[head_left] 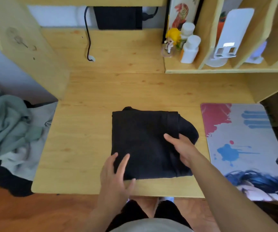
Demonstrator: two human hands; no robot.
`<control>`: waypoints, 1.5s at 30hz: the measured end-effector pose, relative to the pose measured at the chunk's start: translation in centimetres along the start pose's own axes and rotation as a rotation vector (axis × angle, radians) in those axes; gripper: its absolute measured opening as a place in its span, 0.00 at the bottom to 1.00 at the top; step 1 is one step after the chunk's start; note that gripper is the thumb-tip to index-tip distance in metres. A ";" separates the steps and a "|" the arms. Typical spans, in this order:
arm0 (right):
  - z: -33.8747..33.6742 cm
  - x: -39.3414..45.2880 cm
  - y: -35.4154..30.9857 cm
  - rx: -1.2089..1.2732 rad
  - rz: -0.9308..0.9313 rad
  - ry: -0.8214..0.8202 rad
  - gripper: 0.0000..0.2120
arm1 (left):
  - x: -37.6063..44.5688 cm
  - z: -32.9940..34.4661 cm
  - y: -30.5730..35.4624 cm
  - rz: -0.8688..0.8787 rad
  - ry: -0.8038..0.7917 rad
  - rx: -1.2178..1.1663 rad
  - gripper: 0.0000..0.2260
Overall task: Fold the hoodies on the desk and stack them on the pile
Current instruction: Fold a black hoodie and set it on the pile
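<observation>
— Head view, nearest first: what are the hands doing?

— Left hand (116, 174) lies flat, fingers straight and spread, on the near left corner of the hoodie (145, 144). Right hand (181, 148) is also flat, fingers relaxed, resting on the hoodie's right side. Neither grips anything.

— And the hoodie itself?

— Black, folded into a rough square, lying on the desk (84, 131) near its front edge, about the middle. A rounded bit of cloth sticks out on its right side, beside the right hand.

— Either side of it?

— To the right, a mat (245, 131) with red and blue splashes, apart from the hoodie. To the left, off the desk edge, a heap of clothes (6, 124), green-grey on top, dark beneath.

— Farther back?

— A black cable (88, 39) runs down onto the desk. At the back right, a small yellow-haired figure (171, 41) stands just beside two white bottles (190, 49), next to wooden shelf dividers.
</observation>
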State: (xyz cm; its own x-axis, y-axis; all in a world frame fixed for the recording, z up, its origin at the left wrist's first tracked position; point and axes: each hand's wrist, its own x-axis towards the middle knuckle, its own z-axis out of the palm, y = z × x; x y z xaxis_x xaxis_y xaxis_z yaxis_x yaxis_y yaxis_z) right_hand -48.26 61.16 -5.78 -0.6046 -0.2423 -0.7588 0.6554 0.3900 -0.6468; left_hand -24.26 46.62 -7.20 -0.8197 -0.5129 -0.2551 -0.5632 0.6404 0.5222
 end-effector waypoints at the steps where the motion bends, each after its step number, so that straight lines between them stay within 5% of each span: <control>1: 0.3 0.1 0.2 -0.053 -0.013 0.054 0.18 | -0.4 -0.4 -1.8 -0.119 -0.025 0.005 0.42; 4: 1.3 -0.2 0.2 -0.144 -0.036 0.166 0.18 | 0.2 -0.6 -4.3 -0.278 -0.046 -0.016 0.44; 8: 2.5 -1.4 -2.2 -0.405 -0.135 0.237 0.17 | 1.5 -0.5 -2.7 -0.128 -0.044 -0.283 0.25; 13: 2.6 -4.4 -4.5 -0.344 -0.365 0.190 0.13 | 0.2 0.0 -1.8 -0.233 0.057 -0.416 0.28; 18: -1.6 -2.2 -1.1 -0.558 -0.232 0.427 0.16 | 0.8 -0.6 -1.1 -0.241 -0.031 -0.241 0.31; 21: -2.8 -0.7 1.6 -0.651 -0.113 0.402 0.16 | 1.3 0.0 -1.8 -0.145 -0.142 0.099 0.40; 28: -3.9 0.3 2.6 -0.418 -0.089 0.346 0.16 | 2.1 -1.5 -0.6 0.013 -0.239 0.367 0.43; 33: -3.5 0.2 5.1 0.014 -0.030 0.238 0.12 | 3.9 0.8 4.5 0.054 -0.065 0.273 0.31; 36: -2.6 -1.4 7.9 0.044 0.022 0.230 0.09 | 4.9 3.2 4.2 0.044 -0.045 0.387 0.30; 39: -2.1 -3.7 10.2 -0.069 0.083 0.343 0.11 | 6.3 3.4 1.9 0.214 -0.045 0.497 0.28; 43: -0.4 -8.3 11.7 -0.006 0.295 0.244 0.06 | 10.8 0.5 -1.2 0.600 -0.169 0.618 0.27; 45: 0.0 -10.0 10.8 -0.217 0.225 0.337 0.07 | 13.6 -1.1 -1.3 0.684 -0.208 0.725 0.27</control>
State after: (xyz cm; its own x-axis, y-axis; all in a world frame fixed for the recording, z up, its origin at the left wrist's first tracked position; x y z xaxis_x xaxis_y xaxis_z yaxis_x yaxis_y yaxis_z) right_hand -35.13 67.84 -5.15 -0.5953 0.1584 -0.7877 0.6990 0.5856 -0.4105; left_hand -34.49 38.16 -10.44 -0.9529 0.1582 -0.2589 0.1617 0.9868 0.0078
